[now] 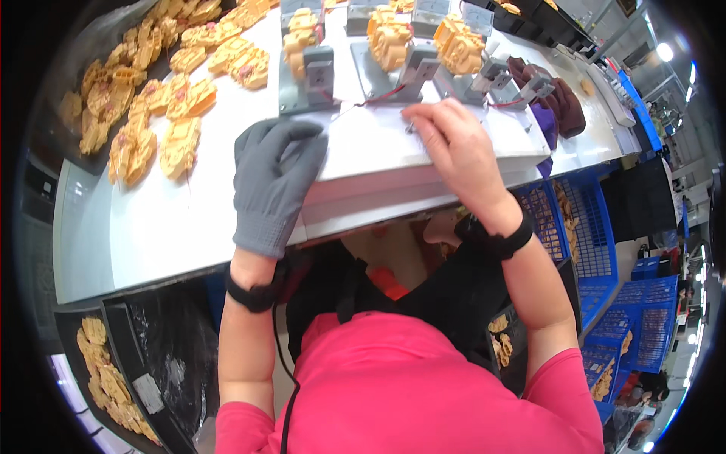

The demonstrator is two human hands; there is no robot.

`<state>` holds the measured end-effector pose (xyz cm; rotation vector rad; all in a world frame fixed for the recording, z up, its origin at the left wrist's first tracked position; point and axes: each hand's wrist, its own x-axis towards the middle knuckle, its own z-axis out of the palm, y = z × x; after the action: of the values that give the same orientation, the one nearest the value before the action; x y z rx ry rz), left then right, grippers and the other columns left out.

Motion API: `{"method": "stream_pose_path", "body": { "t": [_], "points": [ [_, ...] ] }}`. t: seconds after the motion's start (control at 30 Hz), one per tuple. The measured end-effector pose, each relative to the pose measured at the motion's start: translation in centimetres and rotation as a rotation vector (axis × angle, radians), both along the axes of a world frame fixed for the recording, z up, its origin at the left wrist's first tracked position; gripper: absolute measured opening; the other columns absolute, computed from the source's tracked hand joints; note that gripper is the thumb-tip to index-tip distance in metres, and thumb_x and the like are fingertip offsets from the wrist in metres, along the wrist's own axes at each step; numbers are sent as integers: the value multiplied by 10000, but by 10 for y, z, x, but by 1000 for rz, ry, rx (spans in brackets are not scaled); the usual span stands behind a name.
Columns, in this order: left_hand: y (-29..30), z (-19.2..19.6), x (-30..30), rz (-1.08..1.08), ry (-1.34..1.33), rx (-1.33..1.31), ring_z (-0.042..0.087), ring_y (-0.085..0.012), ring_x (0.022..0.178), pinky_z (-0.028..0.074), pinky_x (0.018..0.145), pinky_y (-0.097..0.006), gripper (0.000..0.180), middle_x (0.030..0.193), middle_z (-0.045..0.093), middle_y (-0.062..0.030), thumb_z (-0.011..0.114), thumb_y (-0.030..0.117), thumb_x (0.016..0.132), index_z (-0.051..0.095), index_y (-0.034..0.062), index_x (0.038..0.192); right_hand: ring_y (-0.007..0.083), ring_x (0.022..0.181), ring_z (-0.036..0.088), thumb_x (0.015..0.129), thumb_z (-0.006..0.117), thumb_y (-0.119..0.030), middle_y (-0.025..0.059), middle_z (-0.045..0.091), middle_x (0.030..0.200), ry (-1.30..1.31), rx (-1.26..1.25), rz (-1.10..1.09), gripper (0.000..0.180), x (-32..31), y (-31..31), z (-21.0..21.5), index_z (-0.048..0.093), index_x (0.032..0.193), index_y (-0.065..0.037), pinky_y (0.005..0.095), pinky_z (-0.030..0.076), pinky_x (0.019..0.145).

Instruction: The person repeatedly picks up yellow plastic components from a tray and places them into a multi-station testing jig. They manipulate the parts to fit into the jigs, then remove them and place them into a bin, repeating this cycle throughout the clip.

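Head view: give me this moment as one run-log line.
left hand in grey knit glove flat on white table | bare right hand fingertips on white table by grey metal fixtures | orange-yellow plastic parts heaped left

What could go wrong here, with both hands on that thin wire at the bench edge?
The thin wire is barely visible between the gloved left hand and bare right hand; it might slip or kink. The red lead into the grey fixture could be tugged. The bare fingertips may get pricked.

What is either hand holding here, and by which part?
Left hand, gloved, rests flat on the white board, holding nothing. Right hand pinches something tiny at its fingertips; cannot tell what.
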<state>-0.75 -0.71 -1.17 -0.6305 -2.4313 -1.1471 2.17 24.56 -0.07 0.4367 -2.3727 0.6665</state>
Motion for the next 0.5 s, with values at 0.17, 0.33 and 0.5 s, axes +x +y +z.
{"method": "stream_pose_path", "body": {
  "t": [0.17,0.33,0.5],
  "points": [
    [2,15,-1,-39,-34,-146,571,-266,1072,464,933,-348,207,1073,605,-107,719,71,849,668,17,1042,324,836,634,838,632,-57,108,637,849,-15,87,26,122,0,9,10,668,954,-45,421,497,754],
    [9,18,0,49,-203,-56,537,-227,994,438,873,-315,140,1021,526,-82,692,9,827,649,24,959,232,820,608,838,683,-137,52,568,828,-61,51,94,112,-6,4,11,657,926,-73,364,457,750],
    [2,-1,7,76,-368,86,465,-202,1035,367,943,-324,134,1096,466,-72,558,16,888,603,21,1014,219,822,565,809,642,-165,52,530,815,-106,-78,115,98,-7,7,1,614,839,-76,347,425,746]
  ]
}}
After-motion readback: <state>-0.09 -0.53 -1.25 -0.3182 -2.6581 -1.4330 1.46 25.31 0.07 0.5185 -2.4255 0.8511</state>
